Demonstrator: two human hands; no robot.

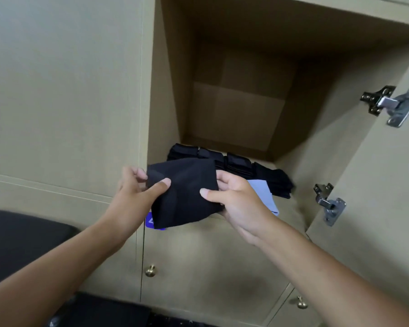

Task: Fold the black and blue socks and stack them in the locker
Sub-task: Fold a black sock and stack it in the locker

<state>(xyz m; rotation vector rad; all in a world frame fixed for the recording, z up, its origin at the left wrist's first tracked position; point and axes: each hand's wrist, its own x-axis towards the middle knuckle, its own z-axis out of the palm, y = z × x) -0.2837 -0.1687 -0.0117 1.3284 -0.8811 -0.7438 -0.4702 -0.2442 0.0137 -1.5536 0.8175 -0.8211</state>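
A folded black sock [184, 197] is held in front of the open locker [234, 102]. My left hand [137, 197] pinches its left edge between thumb and fingers. My right hand [236, 199] grips its right edge, thumb on top. Just behind my right hand a light blue sock [265, 194] lies on the locker floor at the front. Several folded black socks [236, 164] sit in a row on the locker floor behind the held sock, reaching to the right near the wall.
The locker door [376, 185] stands open on the right, with two metal hinges [387, 102]. Closed locker doors with brass knobs [150, 270] lie below. A dark padded object [21, 244] sits at the lower left. A blue number label [151, 221] peeks out under the sock.
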